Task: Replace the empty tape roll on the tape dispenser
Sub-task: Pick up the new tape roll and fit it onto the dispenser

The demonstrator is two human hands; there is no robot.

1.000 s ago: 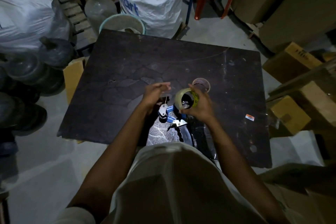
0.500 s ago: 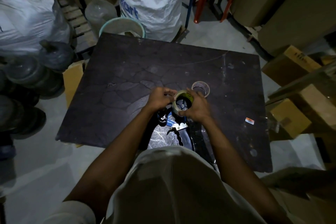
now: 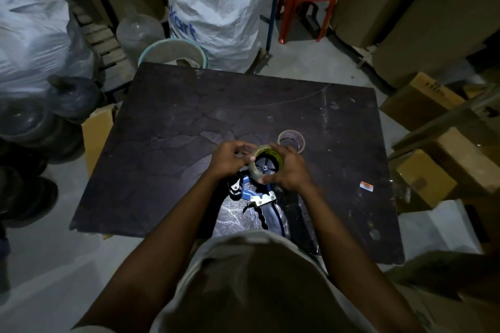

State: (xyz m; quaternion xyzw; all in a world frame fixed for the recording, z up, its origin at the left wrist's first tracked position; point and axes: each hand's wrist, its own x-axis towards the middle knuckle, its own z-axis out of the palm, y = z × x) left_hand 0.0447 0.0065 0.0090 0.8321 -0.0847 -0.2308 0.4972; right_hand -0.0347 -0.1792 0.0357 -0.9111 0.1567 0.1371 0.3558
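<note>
At the centre of the frame, above a dark worktable [image 3: 162, 121], a person presses a new tape roll [image 3: 266, 163] onto the hub of a blue tape dispenser [image 3: 259, 194] that lies flat on the table with its toothed blade towards the lower edge of the picture. The right hand [image 3: 290, 167] is curled around the roll's right side, fingers and thumb closed on its rim; the left hand [image 3: 230, 159] is cupped against the roll's left side, fingers partly bent, though in the dim light it is hard to tell whether it pinches the loose tape end or merely steadies the roll. The empty tape core [image 3: 291, 140] stands on the table just beyond the right hand, towards the upper right, so the old roll appears to be off already. The risk from here seems to be a roll seated crooked or facing the wrong way, which would leave the tape feeding sticky side up; a loose end could also cling to the fingers, and a slip towards the blade could nick a hand.
</note>
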